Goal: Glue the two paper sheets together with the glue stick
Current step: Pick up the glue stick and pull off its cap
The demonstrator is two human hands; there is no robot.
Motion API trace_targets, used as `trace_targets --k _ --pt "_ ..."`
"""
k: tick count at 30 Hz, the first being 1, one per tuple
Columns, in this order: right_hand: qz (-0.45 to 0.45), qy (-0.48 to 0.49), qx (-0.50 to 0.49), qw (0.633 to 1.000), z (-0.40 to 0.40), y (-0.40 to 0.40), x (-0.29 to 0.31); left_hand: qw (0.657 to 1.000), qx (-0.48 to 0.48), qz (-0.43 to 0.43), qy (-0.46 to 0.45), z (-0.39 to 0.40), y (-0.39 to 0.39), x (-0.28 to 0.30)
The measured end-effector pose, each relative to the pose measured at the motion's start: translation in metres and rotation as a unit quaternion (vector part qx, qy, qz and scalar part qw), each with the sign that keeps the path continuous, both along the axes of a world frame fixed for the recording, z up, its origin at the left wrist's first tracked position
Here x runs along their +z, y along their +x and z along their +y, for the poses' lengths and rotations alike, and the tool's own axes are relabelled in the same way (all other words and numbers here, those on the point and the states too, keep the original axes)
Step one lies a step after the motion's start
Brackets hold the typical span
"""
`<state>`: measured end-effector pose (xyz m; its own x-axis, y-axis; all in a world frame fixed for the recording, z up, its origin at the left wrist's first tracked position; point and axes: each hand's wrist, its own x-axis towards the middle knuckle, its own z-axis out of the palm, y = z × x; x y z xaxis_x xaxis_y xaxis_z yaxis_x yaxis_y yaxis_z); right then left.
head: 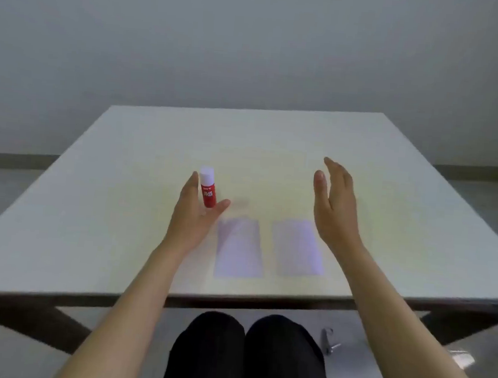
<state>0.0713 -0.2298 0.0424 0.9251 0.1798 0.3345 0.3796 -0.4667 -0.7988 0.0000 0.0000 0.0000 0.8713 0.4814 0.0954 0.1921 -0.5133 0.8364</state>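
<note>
A wide, pale, smooth-topped counter carries everything. Two thin, pale lilac paper sheets lie flat side by side near its front edge: light, floppy, best pinned by a corner. The left hand and right hand are open, holding nothing. The red glue stick with a white cap stands upright beside the left fingers; rigid and light, it suits a grip round the barrel.

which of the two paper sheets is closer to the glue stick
The left paper sheet: it lies just below and right of the upright glue stick by the left hand. The right paper sheet lies farther off.
</note>
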Motion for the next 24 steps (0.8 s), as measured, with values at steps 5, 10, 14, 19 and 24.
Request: trace_targets --k 5,10,14,19,24 --pt "-0.005 -0.011 0.024 1.000 -0.008 -0.022 0.011 0.997 0.075 -0.026 -0.016 -0.011 -0.001 0.002" --pt "-0.036 0.005 0.045 0.998 -0.009 -0.026 0.014 0.995 0.081 -0.055 -0.003 -0.013 0.003 0.010" --pt "0.016 0.074 0.055 0.996 -0.001 -0.033 0.008 0.994 0.048 -0.100 0.002 -0.023 -0.004 0.019" --pt "0.131 0.135 0.049 0.981 0.025 -0.040 0.022 0.990 -0.038 -0.120 0.059 -0.039 -0.007 0.043" --pt "0.191 0.122 0.070 0.971 0.040 -0.039 0.035 0.954 -0.082 -0.151 0.247 -0.055 -0.011 0.061"
